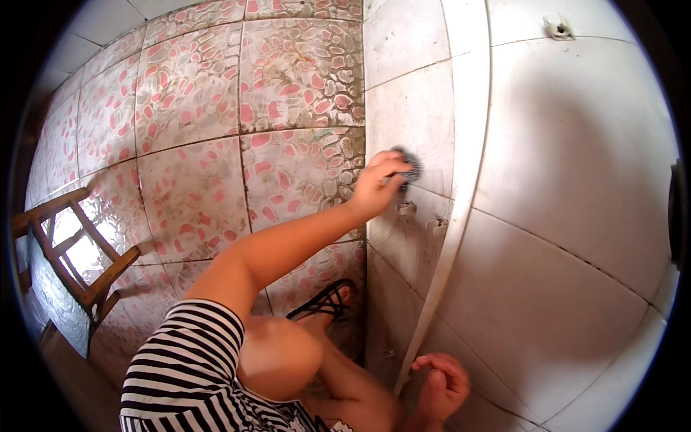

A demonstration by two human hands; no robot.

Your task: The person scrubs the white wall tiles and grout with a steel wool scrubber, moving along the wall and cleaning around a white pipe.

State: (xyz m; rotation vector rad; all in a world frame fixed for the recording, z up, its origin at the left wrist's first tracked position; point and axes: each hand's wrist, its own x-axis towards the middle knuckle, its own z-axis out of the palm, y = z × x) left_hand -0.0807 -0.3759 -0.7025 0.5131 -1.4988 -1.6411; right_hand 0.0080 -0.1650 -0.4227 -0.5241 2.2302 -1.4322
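Observation:
My left hand (379, 186) reaches out across the floor to the low tiled wall face. Its fingers are closed around a dark grey scouring pad (411, 164), which is pressed against a wall tile (410, 108). Just below that hand, a small clear hook (407, 208) sticks to the wall, with a second clear hook (436, 226) beside it. My right hand (444, 387) is near the lower edge, close to the white pipe (471, 158). Its fingers curl loosely with the thumb apart, and nothing shows in them.
Pink-patterned floor tiles (191, 194) spread to the left, with dirty grout along the wall. A wooden stool (108, 277) lies tipped at the left. My sandalled foot (335, 301) rests by the wall's base. Another fixture (558, 27) is high on the right wall.

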